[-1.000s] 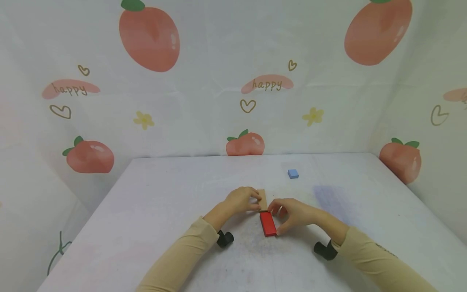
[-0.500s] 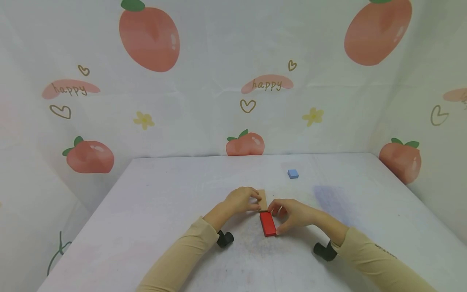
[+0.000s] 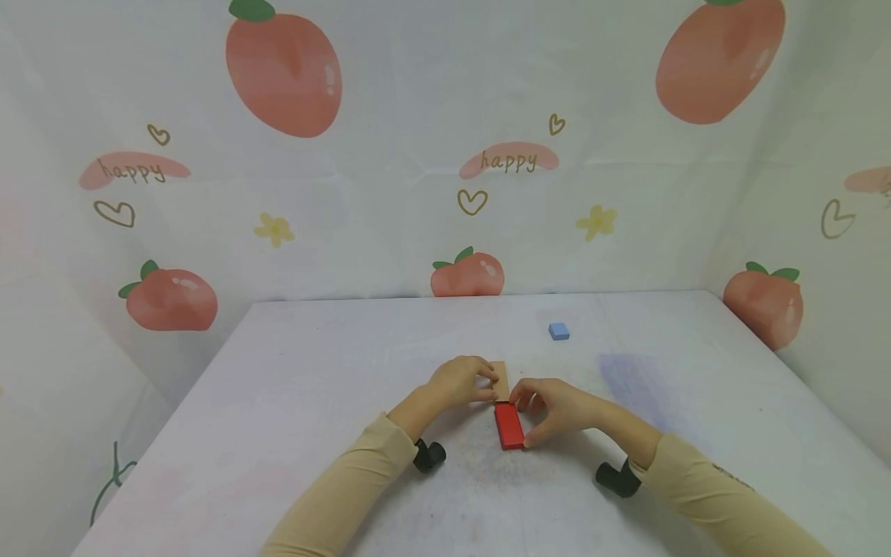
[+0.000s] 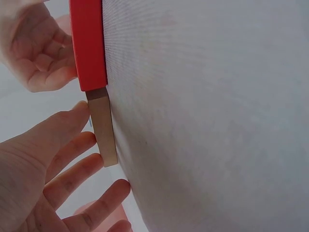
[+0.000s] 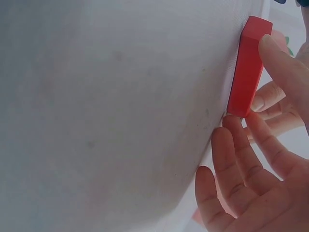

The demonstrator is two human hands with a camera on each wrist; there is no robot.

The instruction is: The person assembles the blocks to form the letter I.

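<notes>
Right hand (image 3: 562,404) pinches the glossy red oblong block (image 3: 509,427); left hand (image 3: 455,383) holds the tan oblong wooden-looking block (image 3: 503,379), lined up beyond red already; small blue square block (image 3: 559,332), farther beyond red, sits apart!

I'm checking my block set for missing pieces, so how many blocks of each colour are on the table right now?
Red block: 1
Tan block: 1
Blue block: 1
Total: 3 blocks in view
</notes>
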